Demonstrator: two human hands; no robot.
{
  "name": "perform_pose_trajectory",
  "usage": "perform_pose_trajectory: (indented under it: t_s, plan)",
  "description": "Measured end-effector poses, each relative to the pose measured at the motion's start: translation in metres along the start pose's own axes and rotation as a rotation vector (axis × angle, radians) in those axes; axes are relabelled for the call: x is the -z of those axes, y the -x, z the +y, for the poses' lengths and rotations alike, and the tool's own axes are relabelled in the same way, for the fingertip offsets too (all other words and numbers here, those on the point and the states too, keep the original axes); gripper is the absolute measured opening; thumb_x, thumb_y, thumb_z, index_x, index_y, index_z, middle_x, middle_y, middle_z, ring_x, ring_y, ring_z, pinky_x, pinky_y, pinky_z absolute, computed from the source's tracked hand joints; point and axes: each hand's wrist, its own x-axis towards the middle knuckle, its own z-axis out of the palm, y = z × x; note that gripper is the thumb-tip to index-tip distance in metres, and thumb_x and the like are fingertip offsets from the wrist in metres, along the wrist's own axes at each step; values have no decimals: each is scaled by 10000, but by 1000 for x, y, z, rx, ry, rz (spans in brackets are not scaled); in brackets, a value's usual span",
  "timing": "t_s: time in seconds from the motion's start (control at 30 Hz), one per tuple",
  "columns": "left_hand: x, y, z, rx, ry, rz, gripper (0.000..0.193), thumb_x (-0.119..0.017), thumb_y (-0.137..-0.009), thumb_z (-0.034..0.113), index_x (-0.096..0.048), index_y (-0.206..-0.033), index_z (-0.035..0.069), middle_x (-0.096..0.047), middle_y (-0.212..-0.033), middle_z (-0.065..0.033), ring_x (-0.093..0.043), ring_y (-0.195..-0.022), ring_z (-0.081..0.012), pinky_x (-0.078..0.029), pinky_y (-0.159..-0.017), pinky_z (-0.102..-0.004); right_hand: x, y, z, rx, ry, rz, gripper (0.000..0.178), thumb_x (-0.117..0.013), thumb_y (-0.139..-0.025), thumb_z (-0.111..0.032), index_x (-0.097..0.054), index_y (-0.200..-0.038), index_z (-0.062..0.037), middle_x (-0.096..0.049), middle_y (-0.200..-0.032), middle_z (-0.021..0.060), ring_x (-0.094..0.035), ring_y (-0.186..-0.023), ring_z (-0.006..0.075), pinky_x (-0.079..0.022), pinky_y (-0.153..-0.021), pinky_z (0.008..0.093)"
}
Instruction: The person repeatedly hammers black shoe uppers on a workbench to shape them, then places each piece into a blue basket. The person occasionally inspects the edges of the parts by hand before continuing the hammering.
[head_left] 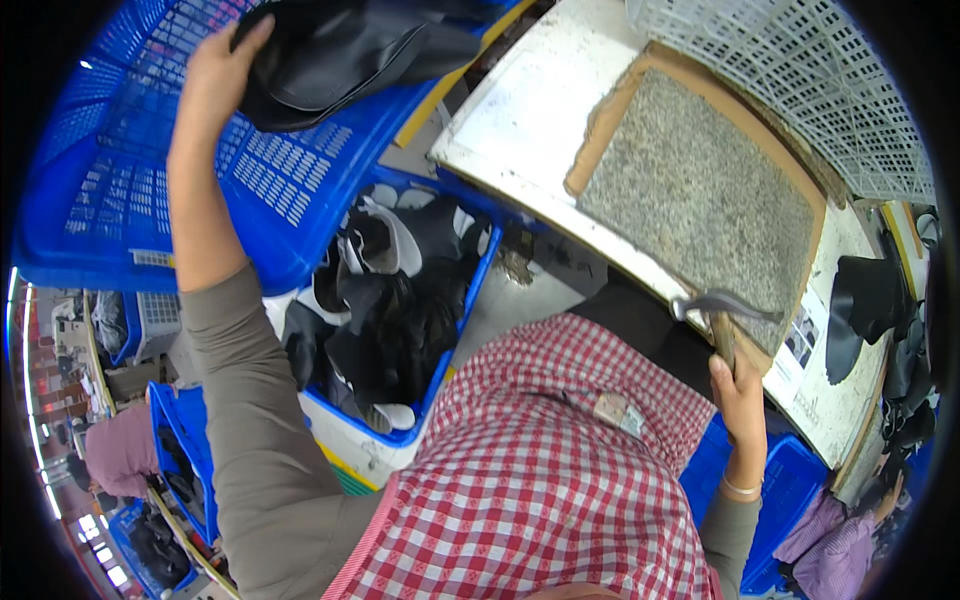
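Upper left of the frame first: a blue plastic crate with slotted walls, and over it the left hand has hold of a smooth, black, curved leather-like piece. That grip is pinched on the piece's left edge, a digit laid over it. To handle it well, I'd say keep the pinch firm but light, so the glossy surface takes no crease. And here's the piece itself, just right of the grip, stretching along the top of the frame; whether the crate bears any of its weight, I can't tell.

Down to left of centre: a smaller blue plastic bin heaped with black and white pieces. Bottom centre, a red-and-white checked cloth apron.

Across to the right, and the white-topped bench slants through, carrying a rough, speckled grey slab. By its lower corner, the right hand is wrapped round the wooden handle of a metal-headed hammer. The head sits just above that grip in the frame, over the slab's edge; contact is unclear. A relaxed wrist and a square head should serve best. Far right, dark, flat black pieces hang together.
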Motion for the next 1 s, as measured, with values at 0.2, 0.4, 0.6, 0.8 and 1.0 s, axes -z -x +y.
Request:
perform_pose_trajectory:
  t_s: [0.2,0.4,0.6,0.8,1.0]
  plan:
    - [-63,30,169,-619,178,315,471,-646,-845,-3,-697,-1306,83,-708,-1231,-232,-686,-1158,-368,-529,-1032,-412,-8,3,-19,135,24,86,302,-640,-1037,-279,-601,-1081,18,-559,-678,113,-522,-602,218,-444,-590,358]
    - [-213,76,304,-1251,-100,11,429,-603,-972,203,-640,-1382,325,-571,-1480,-68,-571,-1337,-270,-546,-999,-387,-8,11,4,253,294,509,289,-642,-1026,-261,-574,-1067,17,-637,-754,284,-642,-732,494,-495,-626,511]
    - [-299,113,342,-1167,-93,-258,648,-604,-915,-6,-587,-1428,390,-545,-1514,-51,-549,-1370,-302,-532,-1074,-456,-4,0,39,134,404,589,328,-590,-1053,-308,-562,-1038,18,-653,-730,291,-665,-734,508,-515,-609,562]
    - [-310,57,337,-818,320,-460,302,-620,-1013,427,-712,-1296,374,-758,-1116,-97,-717,-1010,-337,-562,-865,-446,26,3,22,275,358,491,333,-584,-1057,-319,-560,-1038,13,-650,-735,280,-659,-724,503,-503,-594,550]
    - [-292,49,354,-824,338,-741,319,-629,-995,264,-718,-1269,129,-716,-1224,-193,-687,-1111,-391,-541,-963,-438,49,-47,-37,376,422,538,358,-572,-1060,-345,-571,-1025,11,-666,-729,254,-673,-713,479,-524,-611,526]
